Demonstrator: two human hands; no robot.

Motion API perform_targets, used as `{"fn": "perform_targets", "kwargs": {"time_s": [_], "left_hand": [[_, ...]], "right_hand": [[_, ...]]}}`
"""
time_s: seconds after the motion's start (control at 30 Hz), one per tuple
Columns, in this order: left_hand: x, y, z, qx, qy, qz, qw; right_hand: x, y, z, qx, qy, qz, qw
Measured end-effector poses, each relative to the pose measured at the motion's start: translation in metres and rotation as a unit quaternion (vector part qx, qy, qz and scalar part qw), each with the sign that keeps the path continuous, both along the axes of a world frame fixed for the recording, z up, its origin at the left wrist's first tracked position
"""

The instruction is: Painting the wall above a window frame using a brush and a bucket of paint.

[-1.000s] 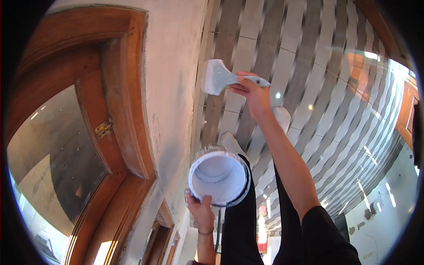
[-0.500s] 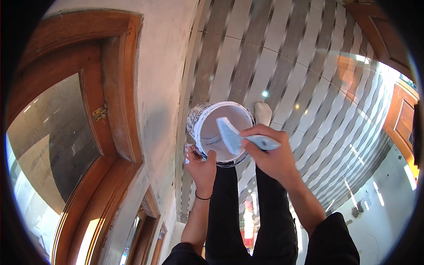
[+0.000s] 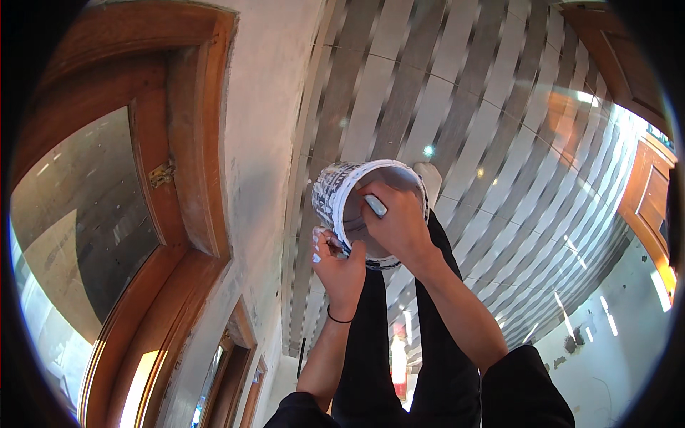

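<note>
A paint-smeared white bucket (image 3: 337, 191) is held up in front of my legs, its mouth tilted toward me. My left hand (image 3: 339, 267) is closed on its lower left rim, the thumb at the lip and the fingers underneath; white paint spots those fingers. Inside the bucket's mouth, my right hand (image 3: 399, 225) grips a paintbrush (image 3: 375, 206). Only the pale blue-grey end of the brush handle shows past my fist. The bristles are hidden by my hand, so I cannot see what they touch.
At the left, a pale, patchy wall (image 3: 260, 143) runs beside a brown wooden frame (image 3: 203, 143) with a glass pane. Grey and white striped tiles cover the floor (image 3: 457, 93). Beyond the bucket, a bare foot (image 3: 428, 178) stands on the tiles. Another wooden door (image 3: 646, 185) is at the far right.
My right hand has moved left and down into the bucket, taking the paintbrush from above the opening to inside it. The bucket and my left hand have shifted slightly right.
</note>
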State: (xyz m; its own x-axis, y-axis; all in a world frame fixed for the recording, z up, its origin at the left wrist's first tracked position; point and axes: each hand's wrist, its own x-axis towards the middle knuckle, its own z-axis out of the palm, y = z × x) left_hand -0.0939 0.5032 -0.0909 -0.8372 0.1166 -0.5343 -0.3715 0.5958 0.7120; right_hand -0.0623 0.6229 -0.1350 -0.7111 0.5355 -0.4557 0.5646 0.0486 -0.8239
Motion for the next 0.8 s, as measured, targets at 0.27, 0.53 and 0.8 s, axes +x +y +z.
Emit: {"fn": "perform_targets", "kwargs": {"time_s": [0.27,0.53,0.8], "left_hand": [[-0.023,-0.016,-0.019,0.039,0.010,0.074,0.996],[-0.051,-0.018,-0.039,0.152,-0.052,0.142,0.977],[-0.068,-0.012,-0.056,0.195,-0.057,0.151,0.967]], "right_hand": [[0.015,0.045,0.035,-0.174,0.038,-0.082,0.981],[0.019,0.068,0.043,-0.095,0.211,-0.004,0.973],[0.009,0.055,0.028,-0.045,0.198,0.008,0.979]]}}
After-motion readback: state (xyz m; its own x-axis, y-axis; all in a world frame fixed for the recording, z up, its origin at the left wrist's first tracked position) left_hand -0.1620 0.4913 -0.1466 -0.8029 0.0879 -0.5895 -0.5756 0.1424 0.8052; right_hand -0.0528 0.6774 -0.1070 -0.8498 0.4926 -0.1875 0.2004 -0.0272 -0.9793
